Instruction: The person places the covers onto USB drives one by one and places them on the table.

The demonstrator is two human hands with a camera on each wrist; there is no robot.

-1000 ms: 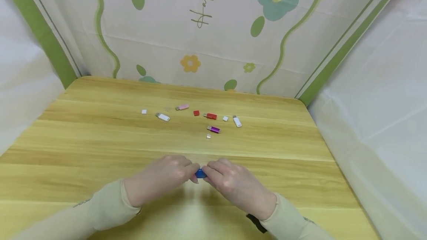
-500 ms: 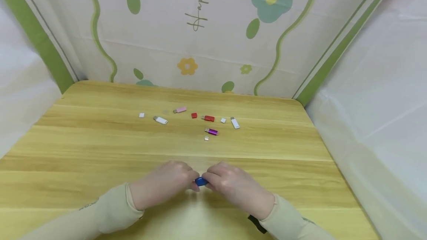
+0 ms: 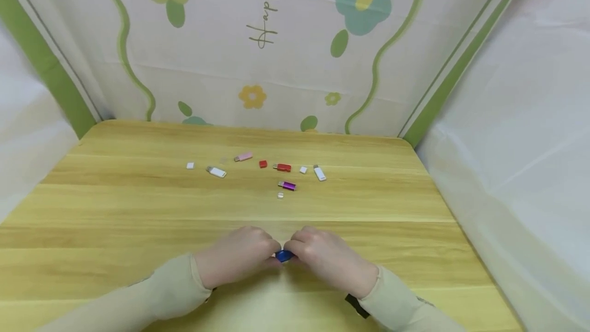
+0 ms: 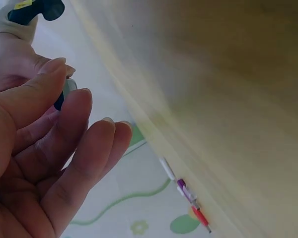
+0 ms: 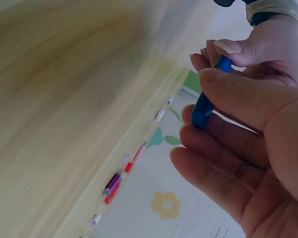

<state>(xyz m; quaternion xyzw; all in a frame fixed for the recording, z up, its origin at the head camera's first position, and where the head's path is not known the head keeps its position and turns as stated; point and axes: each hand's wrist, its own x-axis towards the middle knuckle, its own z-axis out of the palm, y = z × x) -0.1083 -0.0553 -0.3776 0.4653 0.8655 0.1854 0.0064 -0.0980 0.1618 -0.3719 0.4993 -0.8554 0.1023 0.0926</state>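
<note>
Both hands meet over the front of the table around a small blue USB stick (image 3: 284, 255). My left hand (image 3: 239, 255) pinches one end between thumb and fingers. At the other end, my right hand (image 3: 329, 260) pinches the blue body; in the right wrist view the blue USB stick (image 5: 208, 96) spans the two hands. Fingers cover much of it, so I cannot tell whether its cap is on. Beyond the hands lie a purple USB stick (image 3: 288, 186) and a small clear cap (image 3: 280, 195).
Farther back lie a red USB stick (image 3: 282, 167), a red cap (image 3: 263, 164), a pink USB stick (image 3: 243, 157), a white USB stick (image 3: 216, 171) on the left and another white USB stick (image 3: 320, 172) on the right. White caps (image 3: 190, 166) lie nearby. A printed cloth (image 3: 207, 50) hangs behind the table.
The view has tilted up and shifted a little. Both hands still hold the blue USB stick, which has turned slightly between them. The items on the table have stayed put.
</note>
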